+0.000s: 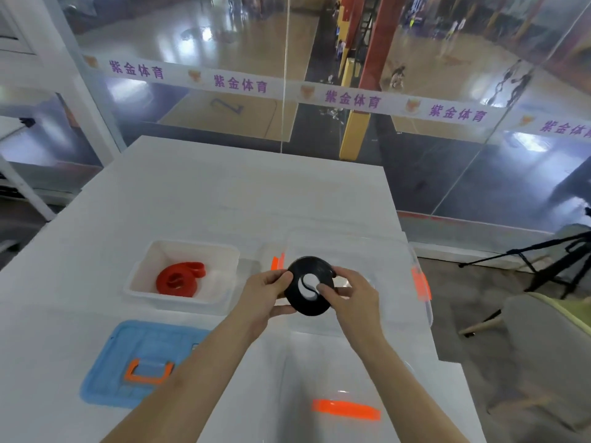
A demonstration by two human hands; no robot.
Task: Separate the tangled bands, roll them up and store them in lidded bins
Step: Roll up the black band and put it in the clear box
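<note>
Two-handed pinch: left hand [267, 290], right hand [350, 292] on black roll [308, 306] above clear bin [367, 251] | red roll [179, 279] lies in white bin [192, 246] | we judge: hold coil tight, lower flat, then let go.

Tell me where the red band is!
In the head view, the rolled red band lies inside the open white bin on the table's left, beyond the blue lid and left of the left hand, which holds the black band with the right hand.

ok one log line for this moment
black band: rolled, held over clear bin | left hand: grips it | right hand: grips it | red band: in open white bin
</note>
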